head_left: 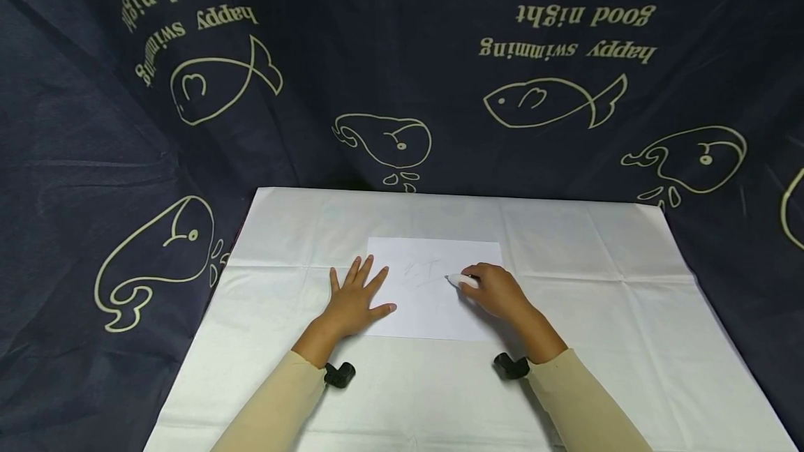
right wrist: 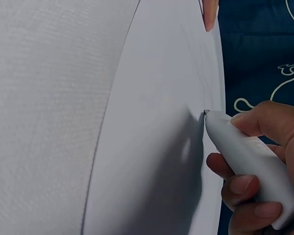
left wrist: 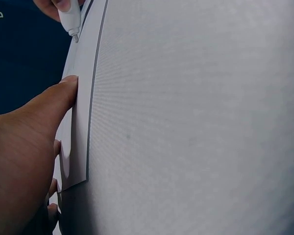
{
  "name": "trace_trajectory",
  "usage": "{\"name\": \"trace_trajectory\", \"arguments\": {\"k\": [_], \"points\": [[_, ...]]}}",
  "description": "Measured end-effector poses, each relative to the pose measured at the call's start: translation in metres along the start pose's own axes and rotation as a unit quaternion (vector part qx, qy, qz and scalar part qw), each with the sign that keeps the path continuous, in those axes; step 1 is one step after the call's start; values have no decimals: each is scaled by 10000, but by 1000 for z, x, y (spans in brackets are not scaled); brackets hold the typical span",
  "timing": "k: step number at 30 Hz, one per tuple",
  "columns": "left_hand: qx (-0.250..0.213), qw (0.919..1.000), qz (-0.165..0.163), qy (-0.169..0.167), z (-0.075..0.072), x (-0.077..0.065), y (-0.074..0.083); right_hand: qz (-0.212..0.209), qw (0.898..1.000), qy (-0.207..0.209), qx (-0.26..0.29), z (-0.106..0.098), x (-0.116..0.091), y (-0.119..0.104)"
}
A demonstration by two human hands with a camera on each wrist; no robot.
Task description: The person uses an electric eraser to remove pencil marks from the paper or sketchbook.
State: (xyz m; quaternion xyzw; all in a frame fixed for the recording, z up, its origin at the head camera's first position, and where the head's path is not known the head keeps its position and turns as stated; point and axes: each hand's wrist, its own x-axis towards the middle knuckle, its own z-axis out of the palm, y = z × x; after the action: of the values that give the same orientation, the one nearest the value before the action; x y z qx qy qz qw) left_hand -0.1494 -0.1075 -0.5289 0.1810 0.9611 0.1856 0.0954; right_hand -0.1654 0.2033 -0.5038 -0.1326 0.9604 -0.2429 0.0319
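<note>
A white sheet of paper (head_left: pixel 433 316) lies on the cloth-covered table, with faint thin lines (head_left: pixel 423 270) on its upper middle. My left hand (head_left: pixel 354 302) rests flat on the sheet's left edge, fingers spread; its thumb (left wrist: pixel 63 95) presses the paper in the left wrist view. My right hand (head_left: pixel 500 293) grips a thick white pen-shaped tool (right wrist: pixel 252 159) with a small dark metal tip. Thumb and fingers are curled around its body. The tool slants down to the left, its tip right at the paper, right of the lines. Its rear end is partly hidden by the hand.
A white cloth (head_left: pixel 628 333) with fold creases covers the table. Behind and beside it hangs dark blue fabric (head_left: pixel 452 75) printed with fish, whales and lettering. Black wrist cameras sit below the left hand (head_left: pixel 340 374) and the right hand (head_left: pixel 510 366).
</note>
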Motion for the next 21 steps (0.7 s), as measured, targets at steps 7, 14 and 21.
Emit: {"name": "trace_trajectory", "arguments": {"k": [7, 14, 21], "points": [[-3, 10000, 10, -3, 1, 0, -1, -26, 10000, 46, 25, 2, 1, -2], [-12, 10000, 35, 15, 2, 0, -1, -31, 10000, -45, 61, 4, 1, -3], [-47, 10000, 32, 15, 1, 0, -1, 60, 9999, 80, -39, 3, 1, -3]]}}
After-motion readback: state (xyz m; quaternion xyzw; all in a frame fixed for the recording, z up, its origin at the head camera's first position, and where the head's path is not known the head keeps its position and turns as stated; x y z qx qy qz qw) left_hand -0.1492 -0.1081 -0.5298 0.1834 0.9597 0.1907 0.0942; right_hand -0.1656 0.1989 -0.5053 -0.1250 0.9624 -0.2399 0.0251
